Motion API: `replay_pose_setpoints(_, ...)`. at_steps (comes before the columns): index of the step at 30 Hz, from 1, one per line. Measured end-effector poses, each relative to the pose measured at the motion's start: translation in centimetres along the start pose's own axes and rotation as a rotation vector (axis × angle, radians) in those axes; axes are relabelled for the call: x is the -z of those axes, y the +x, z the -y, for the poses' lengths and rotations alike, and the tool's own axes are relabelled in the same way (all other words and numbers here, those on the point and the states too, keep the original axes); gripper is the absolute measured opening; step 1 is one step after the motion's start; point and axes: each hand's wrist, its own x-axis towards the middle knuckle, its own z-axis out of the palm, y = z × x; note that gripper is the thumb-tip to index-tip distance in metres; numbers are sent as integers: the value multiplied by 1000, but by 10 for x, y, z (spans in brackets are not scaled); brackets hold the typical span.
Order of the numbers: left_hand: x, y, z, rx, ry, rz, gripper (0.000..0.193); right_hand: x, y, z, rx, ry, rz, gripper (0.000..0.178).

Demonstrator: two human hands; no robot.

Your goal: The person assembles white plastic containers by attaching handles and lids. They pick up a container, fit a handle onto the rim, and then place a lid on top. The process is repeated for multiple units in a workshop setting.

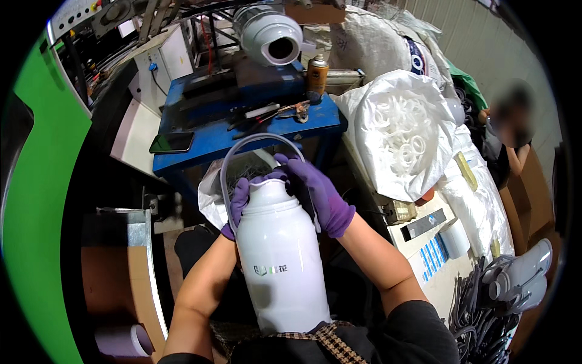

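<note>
- Blue counter, flat and scuffed, at twelve o'clock.
- Crinkled white plastic sack at two o'clock.
- Glossy white vacuum flask, a shouldered cylinder, at six o'clock; its neck seems unfinished, no lid showing.
- Smooth arched handle, apparently already attached.
- Purple-gloved right hand and left hand, curled around the neck, gripping.
- Thin translucent rings in the sack.

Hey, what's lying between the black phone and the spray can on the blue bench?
In the head view, dark-handled tools and a white stick-shaped item lie between the phone and the spray can.
</note>
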Motion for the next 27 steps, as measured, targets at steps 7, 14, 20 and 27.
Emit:
replay_pose_setpoints(7, 7, 27, 8, -21, 159, -156, 56, 32, -12, 4, 4, -55, 239, 66)
replay_pose_setpoints(14, 43, 10, 31, -163, 996, -273, 32, 100, -105, 67, 363, -290, -54, 51)
replay_pose_setpoints(20, 73, 8, 4, -120, 586, -324, 25, 280, -289, 155, 891, -190, -879, 50)
replay_pose_setpoints(27, 41, 9, 37, -5, 776, -488, 20, 394, -380, 199, 1077, 673, -1025, 49)
